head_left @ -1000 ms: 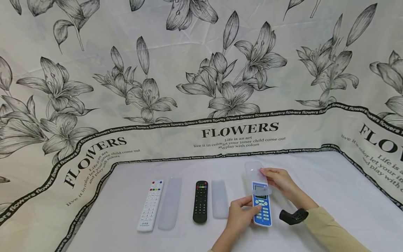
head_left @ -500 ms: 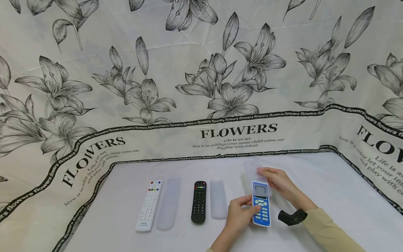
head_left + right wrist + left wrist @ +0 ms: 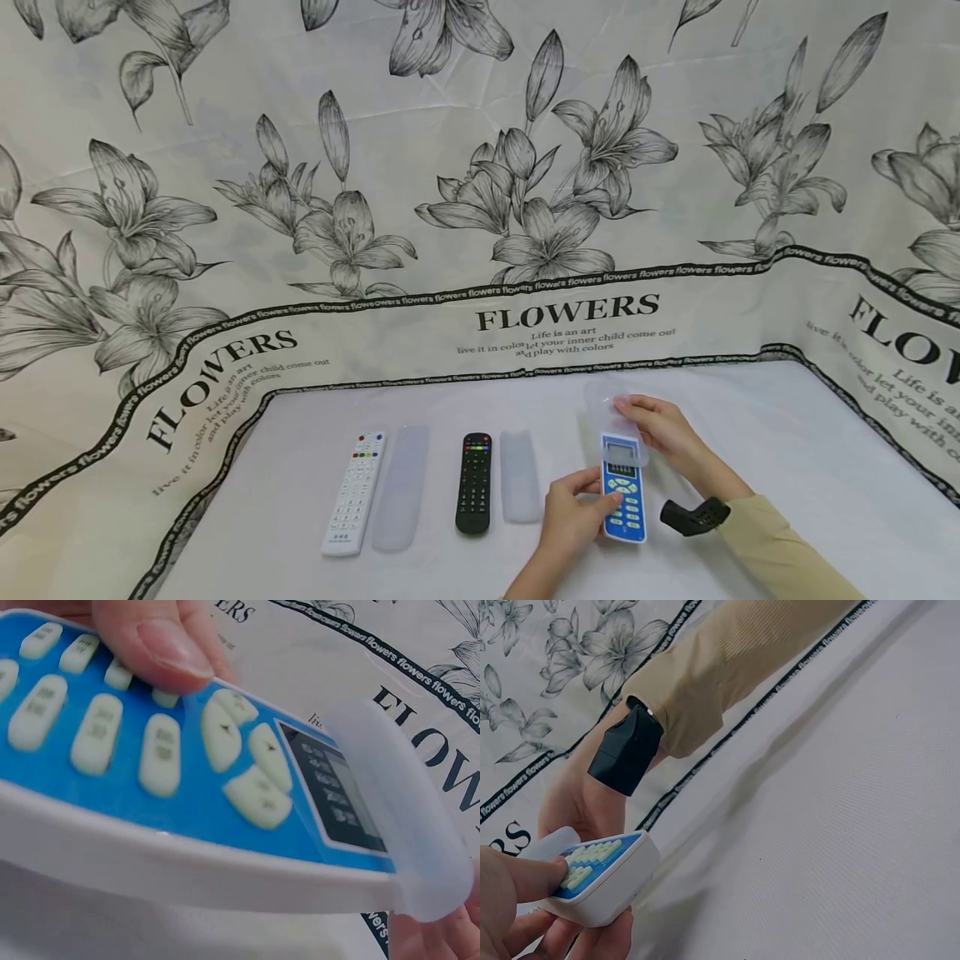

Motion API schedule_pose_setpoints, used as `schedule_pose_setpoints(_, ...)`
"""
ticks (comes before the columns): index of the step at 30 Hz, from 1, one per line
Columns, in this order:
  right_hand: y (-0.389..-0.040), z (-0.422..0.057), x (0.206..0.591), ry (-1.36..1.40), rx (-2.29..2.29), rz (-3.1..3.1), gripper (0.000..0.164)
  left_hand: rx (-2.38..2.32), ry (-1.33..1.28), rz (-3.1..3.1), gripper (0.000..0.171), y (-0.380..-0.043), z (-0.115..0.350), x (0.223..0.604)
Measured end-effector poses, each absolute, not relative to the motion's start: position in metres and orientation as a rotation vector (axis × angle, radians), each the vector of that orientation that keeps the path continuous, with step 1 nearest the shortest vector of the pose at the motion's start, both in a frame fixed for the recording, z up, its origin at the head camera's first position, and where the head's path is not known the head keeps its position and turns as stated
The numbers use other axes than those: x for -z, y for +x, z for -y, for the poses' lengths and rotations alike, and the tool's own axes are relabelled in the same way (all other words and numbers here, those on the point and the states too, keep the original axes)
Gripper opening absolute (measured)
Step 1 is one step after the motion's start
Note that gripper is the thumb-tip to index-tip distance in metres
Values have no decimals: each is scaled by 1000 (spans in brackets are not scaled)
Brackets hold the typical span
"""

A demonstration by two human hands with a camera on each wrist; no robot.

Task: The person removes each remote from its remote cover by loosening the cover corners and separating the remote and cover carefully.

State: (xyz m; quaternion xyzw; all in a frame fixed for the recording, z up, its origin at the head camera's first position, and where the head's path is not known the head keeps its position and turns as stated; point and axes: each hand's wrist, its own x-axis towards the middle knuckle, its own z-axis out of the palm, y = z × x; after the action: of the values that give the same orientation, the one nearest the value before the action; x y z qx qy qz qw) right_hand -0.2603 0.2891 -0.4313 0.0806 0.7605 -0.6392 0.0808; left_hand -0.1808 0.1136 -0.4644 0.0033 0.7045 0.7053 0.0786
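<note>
My left hand (image 3: pixel 568 510) grips a blue-and-white remote control (image 3: pixel 632 527), thumb on its buttons and fingers beneath it, as the left wrist view confirms. A translucent remote cover (image 3: pixel 602 410) is pinched in my right hand (image 3: pixel 666 433). The cover's open end sits over the top of the remote, lying across part of the screen. In the right wrist view the cover (image 3: pixel 409 802) wraps the remote's end, while the arrow keys and number buttons stay bare. The rest of the cover extends beyond the remote toward the back of the table.
To the left lie a white remote (image 3: pixel 356 492), a long translucent cover (image 3: pixel 401 492), a black remote (image 3: pixel 474 483) and a shorter translucent cover (image 3: pixel 519 475). A black wrist device (image 3: pixel 693 517) is by the right sleeve. Flower-printed cloth (image 3: pixel 375 333) rises behind the white table.
Both hands keep their hold on the remote and cover and stay nearly in place. The cover's overlap on the screen looks about the same. The view has shifted slightly.
</note>
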Motion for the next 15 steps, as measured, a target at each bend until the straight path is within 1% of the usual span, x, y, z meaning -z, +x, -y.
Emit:
schedule_pose_setpoints(3, -260, -287, 432, 217, 1953, -2249, 38, -2111, 16, -2127, 34, -181, -113, 466)
schedule_pose_setpoints(5, -260, -286, 432, 212, 1984, -2233, 32, -2112, 4, -2128, 33, -180, -112, 466)
schedule_pose_setpoints(7, -260, -286, 434, 220, 2004, -2232, 36, -2111, -10, -2126, 33, -180, -112, 467)
schedule_pose_setpoints(12, -257, -285, 437, 242, 1985, -2281, 60, -2091, 7, -2156, 32, -179, -108, 466)
schedule_pose_setpoints(14, -257, -285, 437, 236, 1971, -2302, 62, -2076, 31, -2183, 32, -178, -107, 466)
schedule_pose_setpoints(15, -257, -285, 436, 228, 1970, -2309, 58, -2066, 43, -2200, 32, -178, -106, 466)
